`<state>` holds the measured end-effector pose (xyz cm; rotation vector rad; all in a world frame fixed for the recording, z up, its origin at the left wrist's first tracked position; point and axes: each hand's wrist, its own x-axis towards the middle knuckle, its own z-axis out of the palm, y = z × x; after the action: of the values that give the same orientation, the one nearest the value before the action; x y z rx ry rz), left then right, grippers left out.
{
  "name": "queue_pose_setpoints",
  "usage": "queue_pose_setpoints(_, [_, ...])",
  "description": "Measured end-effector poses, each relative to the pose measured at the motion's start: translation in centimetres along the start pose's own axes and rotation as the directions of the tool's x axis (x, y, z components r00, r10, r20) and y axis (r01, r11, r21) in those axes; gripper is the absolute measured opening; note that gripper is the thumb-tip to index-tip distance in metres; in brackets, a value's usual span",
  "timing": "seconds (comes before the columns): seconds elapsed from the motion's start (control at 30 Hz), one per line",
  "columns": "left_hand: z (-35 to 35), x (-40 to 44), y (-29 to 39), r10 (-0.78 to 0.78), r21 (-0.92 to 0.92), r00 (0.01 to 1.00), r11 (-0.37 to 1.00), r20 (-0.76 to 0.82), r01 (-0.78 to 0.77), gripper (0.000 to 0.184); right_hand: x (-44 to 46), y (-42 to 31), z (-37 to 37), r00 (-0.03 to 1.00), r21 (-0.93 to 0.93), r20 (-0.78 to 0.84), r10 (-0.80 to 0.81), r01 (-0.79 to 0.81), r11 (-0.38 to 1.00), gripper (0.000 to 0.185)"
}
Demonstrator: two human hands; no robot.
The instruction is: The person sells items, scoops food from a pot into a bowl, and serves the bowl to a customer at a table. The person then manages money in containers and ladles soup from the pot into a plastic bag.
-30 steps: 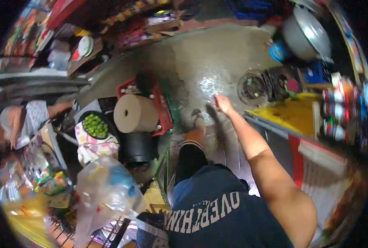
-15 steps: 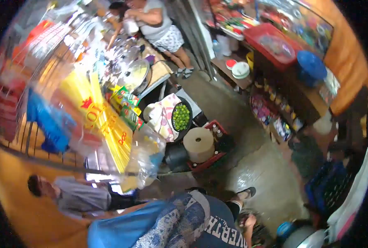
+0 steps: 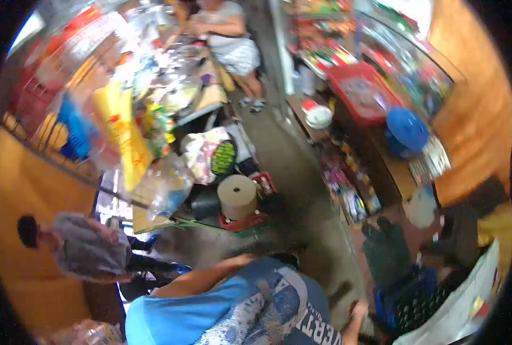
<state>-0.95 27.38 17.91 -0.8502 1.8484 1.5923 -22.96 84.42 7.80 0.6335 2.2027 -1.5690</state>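
My left arm comes out of a blue T-shirt sleeve (image 3: 175, 316), and my left hand (image 3: 241, 261) lies against the front of my body. Its fingers are blurred and partly hidden. Low on the right, my right hand (image 3: 358, 312) hangs beside my shirt, smeared by motion, over the grey floor. I can make out nothing in either hand. Ahead of my left hand, a large beige roll (image 3: 237, 198) stands on a red crate (image 3: 244, 223). Beyond it, small green round fruits (image 3: 224, 157) fill a dark bowl beside a pink-and-white patterned cloth (image 3: 201, 150).
At left, a wire rack carries yellow printed bags (image 3: 123, 138) and clear plastic. A person in grey (image 3: 89, 244) stands at lower left, another person (image 3: 230, 49) at the far table. On the right, a counter holds a red basket (image 3: 359, 86) and blue tub (image 3: 407, 131).
My view has shifted, so the goods sit further left and my left forearm now shows clearly. My right hand appears further right. The person in grey shows more fully.
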Motion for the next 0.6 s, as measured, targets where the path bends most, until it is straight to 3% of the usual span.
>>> queue_pose_setpoints(0.07, [0.7, 2.2, 2.1, 0.006, 0.002, 1.000, 1.000, 0.001, -0.006, 0.055, 1.9, -2.4, -0.6, 0.994, 0.131, -0.010, -0.111, 0.112, 0.985, 0.037])
queue_pose_setpoints(0.1, [1.1, 3.1, 4.4, 0.028, 0.103, 0.998, 0.994, -0.050, -0.023, 0.048, 3.0, -4.1, -1.7, 0.987, 0.132, 0.154, -0.044, 0.024, 0.991, 0.031])
queue_pose_setpoints(0.13, [1.6, 4.3, 6.6, 0.050, 0.205, 0.994, 0.978, -0.100, -0.029, 0.041, 1.3, -7.7, -0.4, 0.998, -0.130, -0.014, -0.056, 0.054, 0.990, 0.029])
queue_pose_setpoints(0.17, [1.9, 4.3, 10.4, 0.026, 0.091, 0.999, 0.996, -0.045, -0.022, 0.037, -1.2, -11.8, 1.0, 0.992, -0.040, -0.127, -0.008, 0.003, 0.999, 0.024])
queue_pose_setpoints(0.2, [2.1, 7.1, 9.7, 0.167, 0.011, 0.986, 0.986, -0.024, -0.167, 0.037, 0.1, -10.7, 0.6, 0.993, -0.016, -0.103, 0.064, -0.066, 0.998, 0.020])
queue_pose_setpoints(0.23, [2.5, 9.1, 10.1, 0.231, -0.028, 0.973, 0.973, 0.020, -0.230, 0.037, 4.9, -1.5, -0.4, 0.969, -0.233, -0.088, -0.230, 0.204, 0.951, 0.014])
queue_pose_setpoints(0.27, [2.9, 11.2, 10.1, 0.293, -0.072, 0.954, 0.955, 0.064, -0.289, 0.037, 3.4, -2.5, 0.0, 0.985, -0.117, -0.094, -0.143, 0.132, 0.984, 0.016])
queue_pose_setpoints(0.3, [3.4, 12.4, 11.4, 0.099, -0.117, 0.995, 0.988, 0.014, -0.096, 0.037, 2.5, -1.8, -0.3, 0.990, -0.172, -0.093, -0.110, 0.093, 0.981, 0.017])
queue_pose_setpoints(0.33, [4.0, 13.9, 13.1, -0.103, -0.164, 0.994, 0.982, -0.038, 0.096, 0.037, -1.6, -5.3, -0.1, 0.987, 0.021, -0.133, -0.094, 0.098, 0.995, 0.015])
queue_pose_setpoints(0.37, [4.6, 15.4, 14.1, -0.097, -0.127, 0.995, 0.987, 0.018, 0.099, 0.037, -1.7, -2.5, -0.8, 0.975, -0.172, -0.172, -0.143, 0.113, 0.979, 0.014])
queue_pose_setpoints(0.4, [4.7, 16.9, 14.3, 0.039, 0.116, 0.999, 0.992, 0.012, -0.040, 0.036, -1.8, 1.4, -1.4, 0.963, -0.356, -0.199, -0.181, 0.101, 0.929, 0.014])
queue_pose_setpoints(0.43, [4.8, 18.5, 14.6, 0.174, 0.356, 0.985, 0.920, 0.006, -0.165, 0.036, -3.8, 0.6, -2.6, 0.952, -0.341, -0.267, -0.148, 0.051, 0.939, 0.014])
queue_pose_setpoints(0.47, [4.9, 20.5, 14.6, 0.238, 0.484, 0.971, 0.846, 0.036, -0.225, 0.035, -6.0, -1.1, -3.9, 0.954, -0.226, -0.247, 0.169, -0.226, 0.948, 0.013])
queue_pose_setpoints(0.5, [4.9, 22.8, 14.0, 0.274, 0.568, 0.958, 0.776, 0.088, -0.274, 0.035, -7.7, -2.3, -5.0, 0.871, -0.108, -0.183, 0.456, -0.479, 0.871, 0.013])
queue_pose_setpoints(0.53, [4.9, 24.7, 13.7, 0.291, 0.630, 0.946, 0.711, 0.140, -0.312, 0.035, -9.1, -2.3, -5.8, 0.851, -0.068, -0.221, 0.476, -0.501, 0.863, 0.013])
queue_pose_setpoints(0.57, [4.8, 26.6, 13.4, 0.303, 0.680, 0.932, 0.643, 0.198, -0.353, 0.035, -10.2, -0.4, -6.7, 0.889, -0.138, -0.306, 0.341, -0.396, 0.908, 0.012])
queue_pose_setpoints(0.6, [4.6, 28.2, 13.7, 0.320, 0.729, 0.908, 0.549, 0.270, -0.410, 0.035, -10.9, 0.7, -7.1, 0.884, -0.145, -0.353, 0.308, -0.377, 0.915, 0.011])
